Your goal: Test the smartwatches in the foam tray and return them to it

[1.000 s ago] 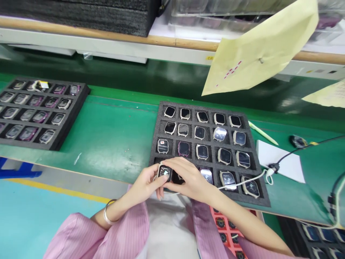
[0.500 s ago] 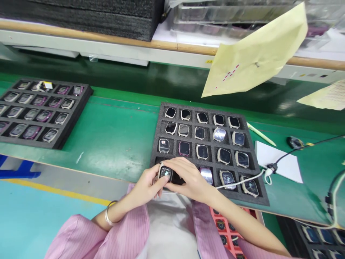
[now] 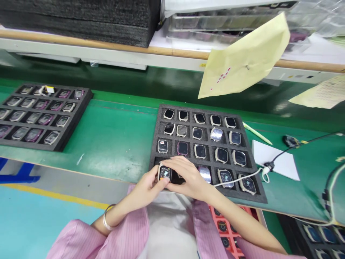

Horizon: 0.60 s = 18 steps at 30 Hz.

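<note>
Both of my hands grip one smartwatch body [image 3: 164, 173] with a lit screen, over the near left corner of a black foam tray [image 3: 254, 163]. My left hand [image 3: 147, 187] pinches its left side with thumb and fingers. My right hand [image 3: 188, 178] curls over its right side, fingers closed. A white cable [image 3: 237, 178] runs from under my right hand across the tray's front row to the right. Several other watch bodies fill the tray's pockets.
A second foam tray [image 3: 78, 108] of watches lies at the left on the green mat. White paper [image 3: 277, 160], a pale pen [image 3: 257, 133] and black cables lie right of the tray. A yellow sheet [image 3: 242, 59] hangs above. A red tray [image 3: 223, 226] sits below the table edge.
The hands and watch stay at the tray's near left corner, with only small finger shifts. The camera has drifted slightly, moving the scene a little up and left.
</note>
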{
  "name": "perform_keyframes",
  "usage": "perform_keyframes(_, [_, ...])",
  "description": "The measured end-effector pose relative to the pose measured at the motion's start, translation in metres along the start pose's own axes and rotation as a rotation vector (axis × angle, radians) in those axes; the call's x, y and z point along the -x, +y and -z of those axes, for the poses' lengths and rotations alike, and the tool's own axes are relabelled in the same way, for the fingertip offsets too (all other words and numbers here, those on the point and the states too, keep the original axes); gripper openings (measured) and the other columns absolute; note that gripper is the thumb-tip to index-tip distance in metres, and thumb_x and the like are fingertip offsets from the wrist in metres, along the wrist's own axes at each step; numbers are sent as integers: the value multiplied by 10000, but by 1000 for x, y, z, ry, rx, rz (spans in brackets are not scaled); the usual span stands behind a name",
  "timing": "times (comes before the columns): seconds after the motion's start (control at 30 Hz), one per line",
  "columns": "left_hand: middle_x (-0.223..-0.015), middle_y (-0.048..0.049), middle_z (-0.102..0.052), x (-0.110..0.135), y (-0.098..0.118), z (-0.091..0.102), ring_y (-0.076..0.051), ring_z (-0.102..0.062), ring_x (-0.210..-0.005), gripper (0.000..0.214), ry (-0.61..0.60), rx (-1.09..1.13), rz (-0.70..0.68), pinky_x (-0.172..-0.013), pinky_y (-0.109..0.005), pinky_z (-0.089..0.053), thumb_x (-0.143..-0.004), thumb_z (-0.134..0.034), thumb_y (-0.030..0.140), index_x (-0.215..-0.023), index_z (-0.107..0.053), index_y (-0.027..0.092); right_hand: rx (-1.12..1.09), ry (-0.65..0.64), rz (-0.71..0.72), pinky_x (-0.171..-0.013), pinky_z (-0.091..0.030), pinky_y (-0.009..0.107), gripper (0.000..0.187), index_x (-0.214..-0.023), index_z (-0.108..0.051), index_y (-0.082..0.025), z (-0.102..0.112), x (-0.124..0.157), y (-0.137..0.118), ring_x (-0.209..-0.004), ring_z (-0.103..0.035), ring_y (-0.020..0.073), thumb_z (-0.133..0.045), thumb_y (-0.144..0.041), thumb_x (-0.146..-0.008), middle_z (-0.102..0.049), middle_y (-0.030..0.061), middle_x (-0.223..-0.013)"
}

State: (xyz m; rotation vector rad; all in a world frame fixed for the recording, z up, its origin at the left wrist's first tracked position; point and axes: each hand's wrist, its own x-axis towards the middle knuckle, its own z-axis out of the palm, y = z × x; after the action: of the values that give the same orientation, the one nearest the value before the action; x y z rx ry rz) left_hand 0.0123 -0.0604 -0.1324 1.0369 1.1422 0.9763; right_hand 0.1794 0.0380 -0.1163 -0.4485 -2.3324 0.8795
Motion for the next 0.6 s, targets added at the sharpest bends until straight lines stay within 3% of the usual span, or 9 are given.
perform_keyframes(0.1, [-921, -37, -543, 15, -8, 2, -91, -453, -631, 422, -1, 94, -35, -550, -201, -403, -864, -632, 448, -1151, -487, 175, -17, 91, -98, -890, -514, 416, 394, -1189, -568, -189, -1, -2, 6, -993, -640, 253, -700, -273, -827, -686, 105, -1079])
perform_keyframes(0.17, [-897, -36, -547, 26, -11, 3, -75, -432, -575, 383, 45, 168, -41, -506, -192, -384, -885, -603, 451, -1128, -495, 176, 59, 52, -126, -959, -480, 463, 380, -1199, -568, -173, -5, -2, 7, -1053, -623, 272, -678, -245, -843, -672, 126, -1124])
perform_keyframes(0.27, [-933, -55, -569, 31, -8, 0, -78, -470, -559, 347, 111, 279, -131, -466, -187, -388, -902, -581, 426, -1144, -499, 191, 156, -79, -87, -1089, -342, 544, 460, -1304, -507, -95, -11, 0, -3, -1299, -438, 336, -621, -190, -869, -536, 209, -1337])
perform_keyframes(0.33, [-983, -68, -584, 26, 0, -6, -94, -515, -607, 315, 126, 343, -255, -503, -195, -434, -909, -580, 377, -1163, -503, 206, 97, -78, -114, -1104, -331, 525, 509, -1388, -419, -63, -10, 4, -19, -1369, -336, 336, -554, -186, -912, -420, 238, -1431])
perform_keyframes(0.4, [-1022, -71, -600, 13, 12, -12, -111, -555, -671, 297, 103, 343, -361, -599, -226, -494, -923, -564, 319, -1197, -498, 224, -92, -115, -206, -990, -476, 434, 496, -1440, -356, -100, 0, 11, -37, -1216, -524, 280, -469, -212, -970, -536, 202, -1315])
perform_keyframes(0.43, [-1055, -75, -607, 6, 20, -14, -127, -580, -726, 313, 68, 308, -393, -666, -251, -516, -928, -557, 301, -1226, -487, 234, -219, -180, -265, -848, -553, 363, 471, -1446, -355, -129, 8, 15, -46, -1010, -637, 230, -437, -236, -994, -637, 149, -1145])
perform_keyframes(0.5, [-1193, -101, -584, -11, 36, -15, -193, -600, -950, 389, -43, 148, -408, -836, -326, -518, -915, -579, 294, -1282, -460, 242, -402, -313, -390, -561, -542, 253, 383, -1366, -483, -166, 32, 27, -59, -629, -631, 156, -417, -313, -1019, -681, 40, -805])
perform_keyframes(0.53, [-1246, -110, -565, -19, 44, -13, -225, -578, -1048, 425, -105, 29, -416, -902, -358, -499, -898, -605, 301, -1293, -462, 236, -428, -320, -448, -502, -509, 235, 342, -1256, -590, -172, 47, 34, -63, -561, -602, 145, -446, -360, -1009, -666, 19, -716])
perform_keyframes(0.6, [-1257, -110, -567, -35, 56, -4, -249, -549, -1115, 415, -154, -282, -403, -965, -397, -466, -874, -635, 285, -1263, -508, 215, -320, -174, -571, -528, -506, 255, 315, -929, -730, -186, 82, 52, -63, -598, -617, 165, -516, -413, -970, -679, 41, -715])
